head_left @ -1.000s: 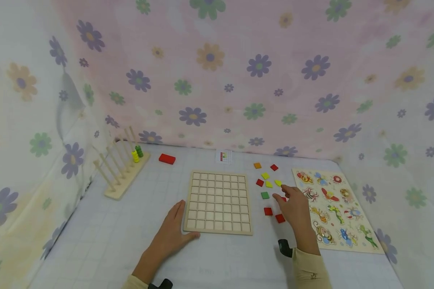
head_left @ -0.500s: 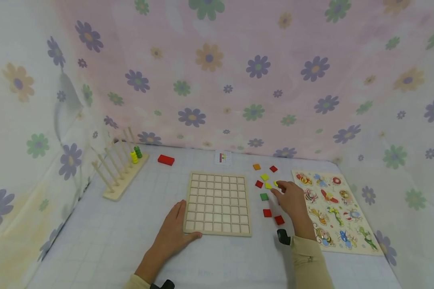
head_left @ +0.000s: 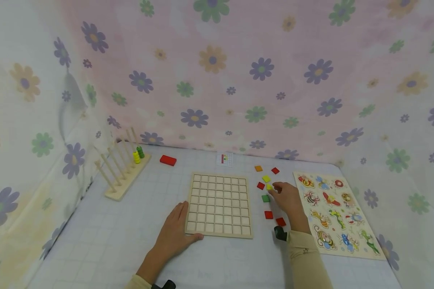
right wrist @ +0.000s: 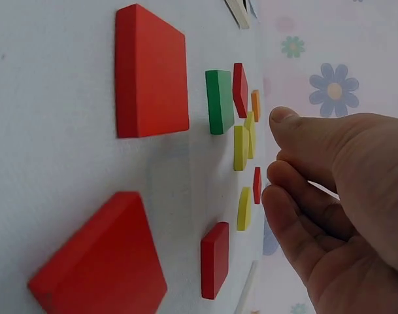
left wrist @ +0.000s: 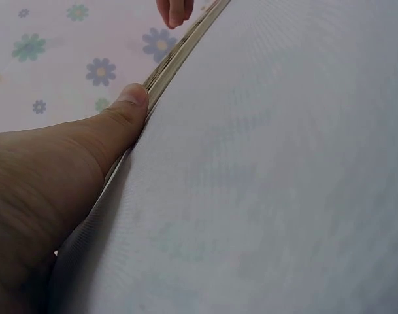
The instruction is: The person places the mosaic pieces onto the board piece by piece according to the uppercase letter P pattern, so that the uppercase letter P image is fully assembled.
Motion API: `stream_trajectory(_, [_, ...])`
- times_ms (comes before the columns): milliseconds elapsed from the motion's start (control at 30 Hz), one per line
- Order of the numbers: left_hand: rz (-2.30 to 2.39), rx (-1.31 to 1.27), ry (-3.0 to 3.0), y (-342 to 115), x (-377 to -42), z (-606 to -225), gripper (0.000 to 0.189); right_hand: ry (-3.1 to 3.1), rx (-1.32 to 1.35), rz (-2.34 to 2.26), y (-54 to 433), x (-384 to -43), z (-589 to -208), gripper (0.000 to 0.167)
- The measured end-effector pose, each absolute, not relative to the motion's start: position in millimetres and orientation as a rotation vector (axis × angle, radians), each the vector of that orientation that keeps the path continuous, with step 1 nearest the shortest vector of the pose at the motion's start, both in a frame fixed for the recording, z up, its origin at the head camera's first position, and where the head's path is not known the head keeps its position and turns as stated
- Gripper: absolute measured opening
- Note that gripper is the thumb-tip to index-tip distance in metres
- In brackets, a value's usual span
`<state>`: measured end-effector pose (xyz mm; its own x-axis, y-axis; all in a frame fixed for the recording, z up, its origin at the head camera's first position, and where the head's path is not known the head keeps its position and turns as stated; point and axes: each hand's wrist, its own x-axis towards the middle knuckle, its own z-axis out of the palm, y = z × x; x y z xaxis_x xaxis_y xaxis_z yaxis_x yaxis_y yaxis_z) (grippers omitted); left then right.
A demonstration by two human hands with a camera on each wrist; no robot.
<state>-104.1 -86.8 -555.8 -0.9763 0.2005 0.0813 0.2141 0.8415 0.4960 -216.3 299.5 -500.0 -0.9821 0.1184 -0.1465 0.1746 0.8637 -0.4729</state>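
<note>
A wooden grid board [head_left: 218,235] lies flat on the table. My left hand [head_left: 171,233] rests at its near-left corner, fingers straight along the left side and thumb [left wrist: 130,108] touching the front edge. To the right of the board, my right hand [head_left: 288,200] hovers over loose square tiles, thumb and fingers bent loosely with a gap between them. Nothing shows in its grasp in the right wrist view. Nearest its fingertips are yellow tiles [right wrist: 244,209], a green tile [right wrist: 219,101] and red tiles [right wrist: 215,260]. In the head view this hand hides some tiles.
An insect picture puzzle [head_left: 332,253] lies to the right. Toward the back are a small pattern card [head_left: 225,159], a red block [head_left: 168,160] and a wooden peg stand [head_left: 116,194] bearing yellow and green beads. An orange tile [head_left: 258,168] sits behind the others. Flowered cloth walls surround the table.
My right hand has shifted slightly left over the yellow tiles, covering one that showed before. My left hand stays at the board's corner.
</note>
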Motion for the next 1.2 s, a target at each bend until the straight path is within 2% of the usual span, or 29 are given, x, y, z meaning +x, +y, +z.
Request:
stream_trajectory(400, [-0.786,-0.359,-3.001,-85.8,-105.8,-557.2,0.121,2.843,0.292,-0.780,298.2,-228.6,-508.6,0.047])
stream_trajectory(633, [-0.802,-0.350,-3.009,-85.9,-105.7,-556.2,0.119,2.890,0.221,-0.698,298.6,-234.0,-514.6,0.046])
stream_trajectory(1200, [-0.780,-0.350,-3.012,-87.0,-104.2,-556.6,0.118,2.822,0.330,-0.631,287.5,-238.5,-509.1,0.046])
